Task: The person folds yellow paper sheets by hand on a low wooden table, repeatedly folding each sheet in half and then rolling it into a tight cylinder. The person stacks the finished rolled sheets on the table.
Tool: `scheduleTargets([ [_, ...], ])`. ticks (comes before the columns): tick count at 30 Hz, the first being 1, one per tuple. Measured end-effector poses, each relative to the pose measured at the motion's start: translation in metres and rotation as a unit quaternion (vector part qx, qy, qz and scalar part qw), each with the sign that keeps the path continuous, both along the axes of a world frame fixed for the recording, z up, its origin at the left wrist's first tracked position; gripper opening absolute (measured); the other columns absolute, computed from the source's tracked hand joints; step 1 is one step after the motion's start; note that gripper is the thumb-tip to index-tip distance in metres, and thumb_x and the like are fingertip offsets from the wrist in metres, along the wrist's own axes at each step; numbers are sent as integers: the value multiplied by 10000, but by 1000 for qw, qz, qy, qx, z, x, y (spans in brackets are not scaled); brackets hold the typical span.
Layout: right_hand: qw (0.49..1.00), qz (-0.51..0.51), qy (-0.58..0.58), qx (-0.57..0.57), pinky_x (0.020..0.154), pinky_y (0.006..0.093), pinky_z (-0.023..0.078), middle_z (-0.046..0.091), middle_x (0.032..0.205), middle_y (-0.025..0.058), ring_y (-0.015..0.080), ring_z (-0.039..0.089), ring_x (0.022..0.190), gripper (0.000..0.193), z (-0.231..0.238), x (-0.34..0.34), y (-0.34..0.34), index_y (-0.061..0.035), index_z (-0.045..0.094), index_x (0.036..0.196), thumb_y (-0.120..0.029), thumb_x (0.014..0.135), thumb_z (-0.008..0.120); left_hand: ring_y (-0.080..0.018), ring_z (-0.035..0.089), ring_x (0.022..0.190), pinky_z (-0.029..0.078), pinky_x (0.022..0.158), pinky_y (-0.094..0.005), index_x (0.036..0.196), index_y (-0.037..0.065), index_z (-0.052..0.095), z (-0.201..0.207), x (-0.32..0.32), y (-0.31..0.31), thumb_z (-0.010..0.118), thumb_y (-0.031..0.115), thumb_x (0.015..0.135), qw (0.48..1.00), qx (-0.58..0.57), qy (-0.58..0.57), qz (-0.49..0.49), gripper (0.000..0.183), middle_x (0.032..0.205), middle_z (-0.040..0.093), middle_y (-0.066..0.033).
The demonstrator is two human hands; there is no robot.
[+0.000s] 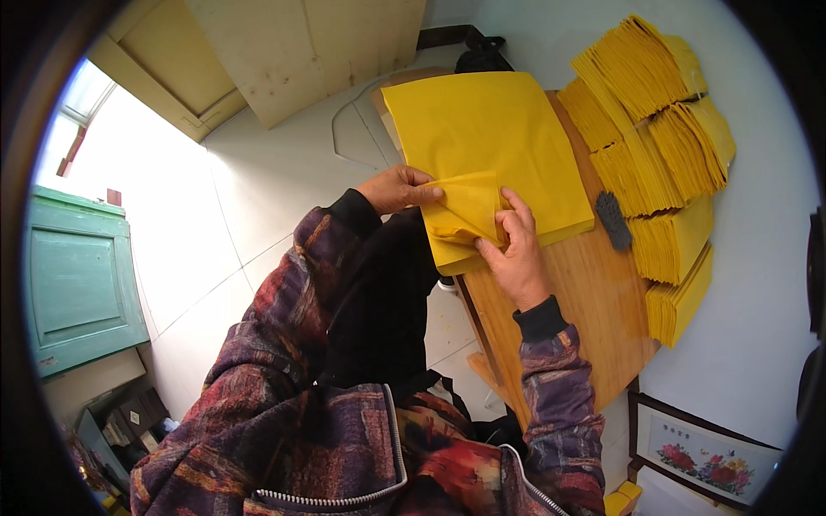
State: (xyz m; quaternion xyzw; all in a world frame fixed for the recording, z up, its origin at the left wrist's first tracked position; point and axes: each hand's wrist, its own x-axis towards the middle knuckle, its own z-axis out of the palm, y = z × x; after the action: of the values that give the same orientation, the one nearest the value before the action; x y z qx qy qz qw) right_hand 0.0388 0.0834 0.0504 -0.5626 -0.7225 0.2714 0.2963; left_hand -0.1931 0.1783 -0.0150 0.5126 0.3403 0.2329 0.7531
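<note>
A stack of large yellow paper sheets (508, 112) lies across the far end of the wooden table, its near left corner close to my knee. On top of it, a yellow sheet (471, 196) is lifted and partly folded over at the near edge. My left hand (403, 189) pinches the left side of this fold between thumb and fingers. At its right side, my right hand (516, 248) has its thumb and fingers closed on the sheet's edge. The layers beneath the fold are partly hidden.
Bundles of folded yellow paper (662, 129) are piled along the wall on the right. A dark grey brush-like object (613, 220) rests on the wooden table (559, 301) beside them. Wooden boards (310, 52) lean at the back; a green cabinet (82, 279) stands far left.
</note>
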Motion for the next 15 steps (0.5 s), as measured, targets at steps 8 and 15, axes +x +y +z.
scheduleTargets([
  [8, 969, 11, -92, 231, 1034, 420, 373, 367, 1381, 161, 360, 378, 1270, 484, -2, -7, -8, -108, 540, 1109, 14, 682, 732, -133, 598, 884, 460, 857, -277, 1010, -8, 685, 2, 2, -3, 644, 334, 897, 998, 16, 44, 34, 362, 946, 681, -48],
  [15, 970, 54, -143, 188, 1043, 426, 361, 448, 1357, 131, 362, 369, 1278, 180, -1, -7, -9, -63, 623, 848, 24, 708, 695, -120, 590, 860, 459, 827, -263, 1010, -12, 684, 4, 2, -2, 635, 317, 906, 998, 17, 54, 29, 349, 930, 676, -41],
])
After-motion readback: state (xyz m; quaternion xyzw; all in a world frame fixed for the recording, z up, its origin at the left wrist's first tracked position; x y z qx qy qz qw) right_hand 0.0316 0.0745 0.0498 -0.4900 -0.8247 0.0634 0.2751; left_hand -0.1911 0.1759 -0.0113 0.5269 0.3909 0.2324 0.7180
